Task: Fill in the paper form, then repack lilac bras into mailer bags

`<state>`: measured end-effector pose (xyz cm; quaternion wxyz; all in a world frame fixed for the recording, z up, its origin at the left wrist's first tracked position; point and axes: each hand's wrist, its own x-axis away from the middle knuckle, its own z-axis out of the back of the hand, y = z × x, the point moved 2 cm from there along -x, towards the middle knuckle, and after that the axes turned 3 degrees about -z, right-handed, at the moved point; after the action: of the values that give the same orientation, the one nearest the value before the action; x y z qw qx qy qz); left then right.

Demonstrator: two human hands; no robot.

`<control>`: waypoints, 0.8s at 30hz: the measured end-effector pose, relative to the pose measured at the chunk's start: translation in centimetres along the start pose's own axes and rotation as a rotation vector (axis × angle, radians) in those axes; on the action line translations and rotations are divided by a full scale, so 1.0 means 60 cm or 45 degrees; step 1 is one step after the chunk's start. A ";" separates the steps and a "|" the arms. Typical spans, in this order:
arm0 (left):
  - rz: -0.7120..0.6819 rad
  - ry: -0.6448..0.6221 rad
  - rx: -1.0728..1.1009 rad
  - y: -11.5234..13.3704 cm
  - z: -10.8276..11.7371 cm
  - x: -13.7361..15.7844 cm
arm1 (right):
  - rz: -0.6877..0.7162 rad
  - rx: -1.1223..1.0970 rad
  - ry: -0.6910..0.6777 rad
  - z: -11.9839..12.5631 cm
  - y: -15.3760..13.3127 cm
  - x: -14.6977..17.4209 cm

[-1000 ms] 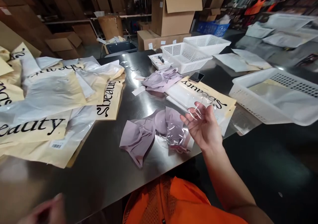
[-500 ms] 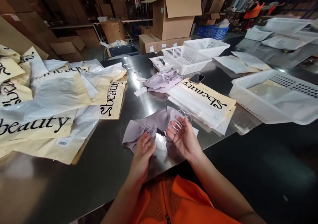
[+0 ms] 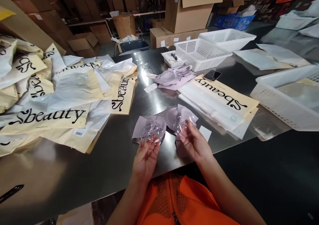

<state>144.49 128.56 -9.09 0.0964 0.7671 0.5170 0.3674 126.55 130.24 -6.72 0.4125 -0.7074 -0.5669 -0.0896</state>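
A lavender bra [image 3: 170,115] lies spread on the metal table right in front of me, its two cups facing up. My left hand [image 3: 147,155] pinches a clear plastic cup form [image 3: 152,128] over the left bra cup. Over the right bra cup, my right hand [image 3: 195,140] has its fingers closed on another clear plastic cup form [image 3: 184,124]. A white tag [image 3: 205,132] sticks out beside my right hand. Farther back lies a second lavender bra [image 3: 174,77], folded, with a white tag [image 3: 151,87] at its left.
Cream and clear printed bags [image 3: 74,88] pile up at the left. A flatter stack of bags [image 3: 219,98] lies to the right, a phone [image 3: 212,75] at its far edge. White perforated baskets [image 3: 203,55] stand behind; a larger white basket [image 3: 279,102] stands right. The table edge [image 3: 159,174] is close to me.
My left hand has come up from the left bra cup and now holds a clear plastic form. My right hand still holds its form. The view has shifted, moving things rightward.
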 end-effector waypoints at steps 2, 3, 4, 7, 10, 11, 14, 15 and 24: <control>0.006 0.041 0.064 0.007 0.007 0.001 | -0.016 0.050 -0.067 0.011 0.004 0.000; 0.008 0.056 0.085 0.010 0.011 0.003 | -0.023 0.082 -0.108 0.016 0.007 0.001; 0.003 0.062 0.095 0.014 0.016 0.005 | -0.034 0.117 -0.147 0.021 0.009 0.002; -0.077 0.006 0.114 0.030 0.032 0.016 | -0.072 0.224 -0.254 0.035 0.016 0.003; -0.162 -0.065 0.141 0.049 0.050 0.029 | -0.149 0.316 -0.353 0.040 0.022 0.000; -0.178 -0.085 0.152 0.054 0.057 0.034 | -0.186 0.346 -0.375 0.039 0.026 -0.001; -0.202 -0.155 0.181 0.062 0.080 0.045 | -0.312 0.406 -0.404 0.026 0.044 0.005; -0.207 -0.167 0.177 0.063 0.091 0.049 | -0.347 0.415 -0.411 0.020 0.052 0.009; -1.134 0.909 -0.519 0.258 0.303 0.234 | -0.064 0.591 -0.289 0.019 0.022 -0.021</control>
<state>170.48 137.99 -7.30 0.2065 0.2722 0.7080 0.6181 126.91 130.10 -8.86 0.4952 -0.5849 -0.6325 0.1126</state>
